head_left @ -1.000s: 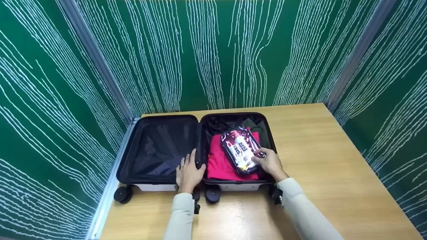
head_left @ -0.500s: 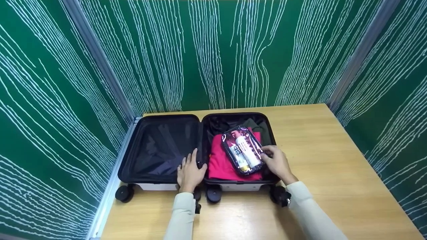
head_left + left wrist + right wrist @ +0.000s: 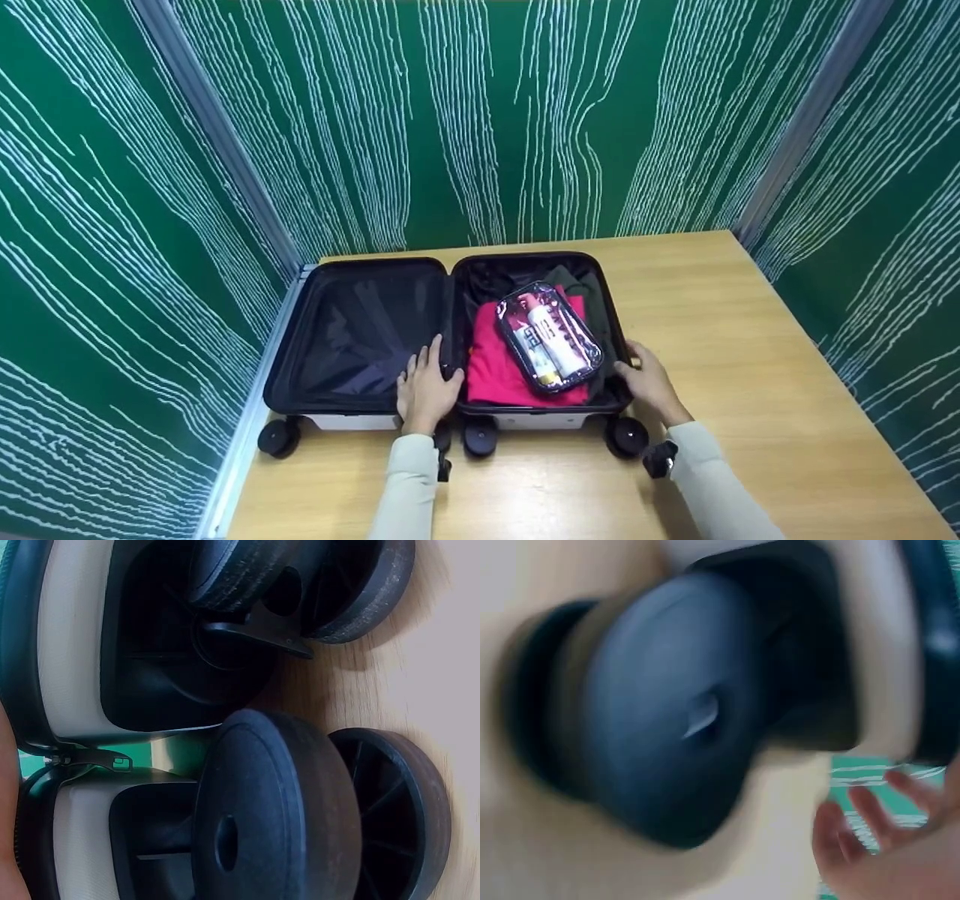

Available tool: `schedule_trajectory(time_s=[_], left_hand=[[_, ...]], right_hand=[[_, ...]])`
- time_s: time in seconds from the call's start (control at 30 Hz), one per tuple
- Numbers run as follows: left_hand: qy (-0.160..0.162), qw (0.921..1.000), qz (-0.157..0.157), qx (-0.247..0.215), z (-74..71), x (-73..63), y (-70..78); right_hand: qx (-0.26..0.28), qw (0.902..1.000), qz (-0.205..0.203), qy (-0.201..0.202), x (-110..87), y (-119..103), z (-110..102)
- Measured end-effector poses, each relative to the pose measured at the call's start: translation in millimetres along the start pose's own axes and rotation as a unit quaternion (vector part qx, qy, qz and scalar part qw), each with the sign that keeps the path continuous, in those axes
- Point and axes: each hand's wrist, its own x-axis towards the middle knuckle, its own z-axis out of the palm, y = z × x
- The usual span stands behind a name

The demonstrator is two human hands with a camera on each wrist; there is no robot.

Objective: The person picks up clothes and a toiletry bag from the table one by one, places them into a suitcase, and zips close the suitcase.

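An open suitcase [image 3: 444, 264] lies spread in two halves on the table. In its right half, a clear toiletry pouch [image 3: 551, 337] with bottles inside lies slanted on a folded bright pink garment [image 3: 491, 371]. My left hand [image 3: 427, 390] rests with extended fingers on the suitcase's front edge near the middle hinge. Just off the right half's outer rim, my right hand [image 3: 654, 382] holds nothing, its fingers loosely bent. The right wrist view also shows those bent fingers [image 3: 870, 814], beside the suitcase's side and apart from the pouch.
Black wheels [image 3: 480, 439] stick out from the suitcase's front side, seen close in the left wrist view as a large wheel [image 3: 247, 810]. A dark green garment [image 3: 592, 289] lies under the pouch's far side. Green patterned walls [image 3: 555, 150] enclose the wooden table [image 3: 720, 315].
My right hand has let go of the pouch's right edge and moved right, past the suitcase's rim. The pouch stays on the pink garment. My left hand stays in place.
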Motion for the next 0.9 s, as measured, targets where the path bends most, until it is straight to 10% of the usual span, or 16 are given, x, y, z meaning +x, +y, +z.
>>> schedule_trajectory(time_s=[0.43,0.67,0.9], left_hand=[[0.085,0.9958,0.031,-0.015,0.7,-7.5,0.4],[0.162,0.9788,0.045,-0.116,-6.5,-11.1,-7.2],[0.235,0.9667,0.048,-0.09,-20.6,-18.7,-35.6]], right_hand=[[0.122,0.9875,0.084,-0.053,-1.9,9.6,1.0],[0.109,0.9872,0.101,-0.058,-0.9,11.4,0.3],[0.185,0.97,0.14,-0.073,-1.7,12.7,3.4]])
